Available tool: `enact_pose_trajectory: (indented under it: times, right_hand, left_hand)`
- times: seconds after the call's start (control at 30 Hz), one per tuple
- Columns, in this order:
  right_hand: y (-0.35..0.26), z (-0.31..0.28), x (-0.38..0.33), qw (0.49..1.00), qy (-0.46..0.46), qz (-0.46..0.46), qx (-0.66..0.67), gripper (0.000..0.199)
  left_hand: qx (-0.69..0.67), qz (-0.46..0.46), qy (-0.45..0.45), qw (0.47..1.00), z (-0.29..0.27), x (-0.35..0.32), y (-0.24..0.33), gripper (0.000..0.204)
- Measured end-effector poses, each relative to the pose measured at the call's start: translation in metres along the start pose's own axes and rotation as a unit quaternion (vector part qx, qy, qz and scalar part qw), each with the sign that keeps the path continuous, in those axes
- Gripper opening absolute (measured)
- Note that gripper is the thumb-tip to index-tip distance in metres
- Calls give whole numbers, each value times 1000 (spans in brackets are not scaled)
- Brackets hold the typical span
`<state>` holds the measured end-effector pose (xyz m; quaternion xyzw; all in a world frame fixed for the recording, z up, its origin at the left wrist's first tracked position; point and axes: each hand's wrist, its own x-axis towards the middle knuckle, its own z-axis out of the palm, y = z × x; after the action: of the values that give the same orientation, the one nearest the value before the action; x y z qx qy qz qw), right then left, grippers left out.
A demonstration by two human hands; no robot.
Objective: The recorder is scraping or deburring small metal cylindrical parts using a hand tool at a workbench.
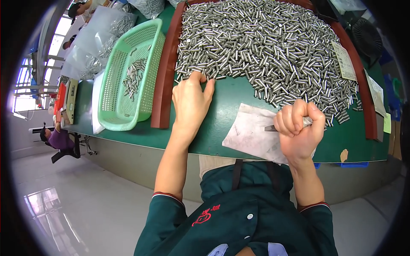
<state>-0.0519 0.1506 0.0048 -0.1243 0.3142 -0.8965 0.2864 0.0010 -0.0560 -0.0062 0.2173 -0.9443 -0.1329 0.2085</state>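
Small metal pins, short shiny cylinders, lie heaped across the upper middle and upper right of the frame on a green bench, hemmed by a dark red-brown border strip. They point every way, so the heap has no common long axis.

The left hand lies palm down at the lower left edge of the heap, its fingers spread a little and touching the nearest pins; it grips nothing. The heap runs up and to the right from those fingertips.

The right hand is curled into a fist at centre right, closed around a bundle of the same pins whose ends show between thumb and knuckles. It rests over a grey-white cloth spread on the bench, just below the heap's lower right fringe.

Both hands are at the heap's edge, the left one touching it.

A light green plastic basket stands left of the border strip, with a few pins in it. Clear bags of pins lie at upper left.
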Motion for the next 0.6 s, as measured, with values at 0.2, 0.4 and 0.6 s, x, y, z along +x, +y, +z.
enact_pose_trajectory:
  times: [0.2, 0.4, 0.6]
  right_hand:
    - [-1, 1, 0, 1000, -1, -1, -2, 39]
    - [0, -1, -2, 1000, 6, -10, 7, 39]
    - [-1, 0, -2, 1000, 10, -11, 2, 39]
  left_hand:
    - [-70, -13, -40, 997, -7, -6, 2, 8]
    - [-778, -189, -315, 510, -12, -9, -6, 10]
    - [-737, -198, -312, 566, -6, -11, -2, 9]
